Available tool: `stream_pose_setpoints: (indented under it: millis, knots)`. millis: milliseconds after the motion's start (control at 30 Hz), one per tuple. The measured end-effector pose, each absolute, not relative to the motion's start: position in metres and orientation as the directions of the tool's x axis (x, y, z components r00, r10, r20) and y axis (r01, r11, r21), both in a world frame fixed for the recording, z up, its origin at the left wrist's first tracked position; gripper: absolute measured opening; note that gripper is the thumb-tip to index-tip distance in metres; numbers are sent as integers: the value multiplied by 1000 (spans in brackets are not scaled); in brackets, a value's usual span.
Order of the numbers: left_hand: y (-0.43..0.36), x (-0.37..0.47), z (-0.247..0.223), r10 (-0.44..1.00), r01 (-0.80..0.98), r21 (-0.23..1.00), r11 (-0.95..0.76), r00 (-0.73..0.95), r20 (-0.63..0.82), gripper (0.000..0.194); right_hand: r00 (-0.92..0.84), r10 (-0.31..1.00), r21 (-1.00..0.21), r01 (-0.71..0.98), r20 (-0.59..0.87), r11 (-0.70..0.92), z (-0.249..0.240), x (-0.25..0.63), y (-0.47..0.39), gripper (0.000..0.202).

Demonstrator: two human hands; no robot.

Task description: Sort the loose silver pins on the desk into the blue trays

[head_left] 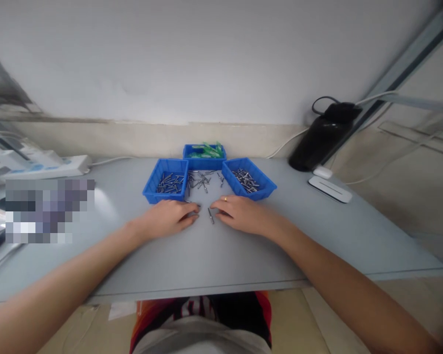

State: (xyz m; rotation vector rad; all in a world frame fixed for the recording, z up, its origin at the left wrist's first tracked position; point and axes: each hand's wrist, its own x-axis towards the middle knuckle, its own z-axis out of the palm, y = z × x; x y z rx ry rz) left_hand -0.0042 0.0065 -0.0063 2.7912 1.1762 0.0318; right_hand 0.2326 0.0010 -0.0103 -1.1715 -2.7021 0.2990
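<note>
1. I note a plain white wall (221, 54) behind the desk (214, 255), with a beige band along its base.
2. Desk surface is grey and matte; a light patch glares at its left.
3. A white power strip (47, 167) lies far left.
4. A black device (323, 137) with cables stands far right, against a grey metal frame (409, 64).
5. Floor is beige.

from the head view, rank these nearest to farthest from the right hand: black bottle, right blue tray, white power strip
1. right blue tray, just beyond the right hand
2. black bottle, back right by the wall
3. white power strip, far left
</note>
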Motion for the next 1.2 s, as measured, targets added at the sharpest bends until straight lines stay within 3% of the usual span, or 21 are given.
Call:
stream_pose_setpoints:
  millis: [433, 667, 1000, 1200]
  knots:
    - [6, -5, -8, 717, 715, 101, -691, 697, -23, 26, -670, 739, -255, 704, 74, 663, -9, 229, -1, 23]
    - [6, -5, -8, 707, 706, 78, -704, 707, -16, 26, -619, 767, -258, 724, 169, 640, -19, 223, 0, 35]
    - [3, -5, -6, 712, 713, 77, -697, 701, -35, 23, -596, 788, -83, 787, 153, 611, -22, 216, 16, 37]
    - [3, -3, -5, 717, 718, 60, -693, 696, -39, 21, -518, 824, -88, 832, 230, 547, -34, 205, 13, 29]
